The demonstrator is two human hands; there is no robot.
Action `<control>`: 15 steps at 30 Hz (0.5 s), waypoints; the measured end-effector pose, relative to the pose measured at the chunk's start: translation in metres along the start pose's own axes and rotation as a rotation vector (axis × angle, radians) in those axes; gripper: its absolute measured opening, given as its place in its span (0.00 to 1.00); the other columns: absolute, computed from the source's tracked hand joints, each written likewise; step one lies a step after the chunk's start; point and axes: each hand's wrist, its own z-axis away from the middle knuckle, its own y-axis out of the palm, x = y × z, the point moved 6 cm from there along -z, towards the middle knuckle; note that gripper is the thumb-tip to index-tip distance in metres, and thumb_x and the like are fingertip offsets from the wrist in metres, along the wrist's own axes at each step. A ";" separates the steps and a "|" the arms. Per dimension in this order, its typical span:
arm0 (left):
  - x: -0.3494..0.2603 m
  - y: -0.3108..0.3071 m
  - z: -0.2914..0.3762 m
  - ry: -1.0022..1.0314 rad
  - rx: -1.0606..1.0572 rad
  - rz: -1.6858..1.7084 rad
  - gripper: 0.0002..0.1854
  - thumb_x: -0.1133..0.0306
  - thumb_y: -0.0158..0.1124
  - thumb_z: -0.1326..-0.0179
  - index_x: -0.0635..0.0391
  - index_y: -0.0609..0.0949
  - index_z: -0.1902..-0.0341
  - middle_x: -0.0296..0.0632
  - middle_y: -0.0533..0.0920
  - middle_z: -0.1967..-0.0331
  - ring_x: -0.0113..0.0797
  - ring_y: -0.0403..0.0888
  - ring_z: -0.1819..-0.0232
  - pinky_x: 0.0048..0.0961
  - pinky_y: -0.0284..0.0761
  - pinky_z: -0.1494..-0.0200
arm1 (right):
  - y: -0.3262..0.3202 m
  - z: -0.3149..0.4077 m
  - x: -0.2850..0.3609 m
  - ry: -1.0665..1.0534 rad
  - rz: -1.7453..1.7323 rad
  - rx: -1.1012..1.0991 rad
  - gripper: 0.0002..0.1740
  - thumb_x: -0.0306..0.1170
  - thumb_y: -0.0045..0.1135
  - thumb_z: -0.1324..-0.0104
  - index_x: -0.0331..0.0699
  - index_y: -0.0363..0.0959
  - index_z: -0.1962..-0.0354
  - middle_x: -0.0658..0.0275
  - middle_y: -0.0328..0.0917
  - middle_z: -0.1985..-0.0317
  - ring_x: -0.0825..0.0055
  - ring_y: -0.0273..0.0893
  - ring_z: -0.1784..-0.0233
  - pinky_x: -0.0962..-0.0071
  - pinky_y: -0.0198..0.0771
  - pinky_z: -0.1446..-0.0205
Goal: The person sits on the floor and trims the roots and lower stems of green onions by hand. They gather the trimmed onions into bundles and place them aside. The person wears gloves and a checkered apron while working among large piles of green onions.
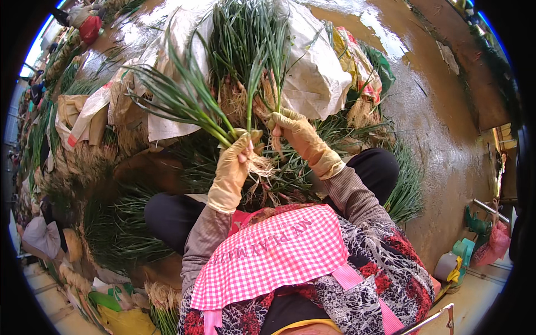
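Observation:
My left hand (231,178), in a thin yellowish glove, grips a small bunch of green onions (197,111) near the roots. Their leaves fan up and to the left, while pale roots (260,164) hang out on the hand's right side. Just to the right, my right hand (303,140), gloved the same way, pinches another green onion (278,93) near its root end. Its fingertips partly hide the bulb. Behind both hands a large pile of green onions (240,39) lies on white woven sacks (316,71). More loose stalks (201,161) lie below the hands, between my knees.
Wet brown floor (444,167) stretches to the right. Heaps of green onions (125,226) lie at left, and others (404,184) by my right knee. Root bundles (86,163) and sacks (79,113) stand farther left. A person (86,23) is at upper left. A pink bag (494,243) hangs at right.

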 end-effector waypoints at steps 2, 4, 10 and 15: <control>0.012 -0.001 0.000 -0.046 0.000 -0.014 0.05 0.74 0.63 0.41 0.61 0.79 0.63 0.46 0.84 0.68 0.18 0.68 0.83 0.13 0.65 0.79 | 0.014 0.002 -0.013 -0.076 0.263 -0.087 0.13 0.39 0.55 0.34 0.37 0.75 0.65 0.71 0.75 0.76 0.84 0.70 0.77 0.83 0.67 0.73; 0.017 -0.005 0.000 -0.076 -0.030 0.051 0.04 0.73 0.63 0.41 0.60 0.78 0.64 0.41 0.81 0.74 0.21 0.73 0.80 0.17 0.70 0.76 | 0.016 -0.001 -0.031 0.088 0.294 -0.101 0.18 0.45 0.52 0.33 0.37 0.75 0.66 0.73 0.73 0.78 0.85 0.69 0.78 0.85 0.66 0.74; 0.015 -0.009 0.000 -0.086 0.043 0.119 0.07 0.70 0.59 0.38 0.62 0.78 0.67 0.47 0.80 0.65 0.43 0.79 0.51 0.32 0.81 0.55 | 0.015 -0.018 -0.043 0.297 -0.467 0.193 0.25 0.47 0.35 0.27 0.35 0.69 0.50 0.66 0.75 0.61 0.83 0.70 0.71 0.83 0.65 0.74; 0.015 -0.007 0.005 -0.087 -0.026 0.129 0.07 0.70 0.58 0.37 0.62 0.78 0.64 0.47 0.81 0.67 0.43 0.82 0.56 0.33 0.82 0.57 | 0.026 -0.035 -0.056 0.383 -0.669 0.068 0.17 0.40 0.38 0.28 0.35 0.70 0.57 0.72 0.69 0.77 0.83 0.59 0.84 0.85 0.55 0.83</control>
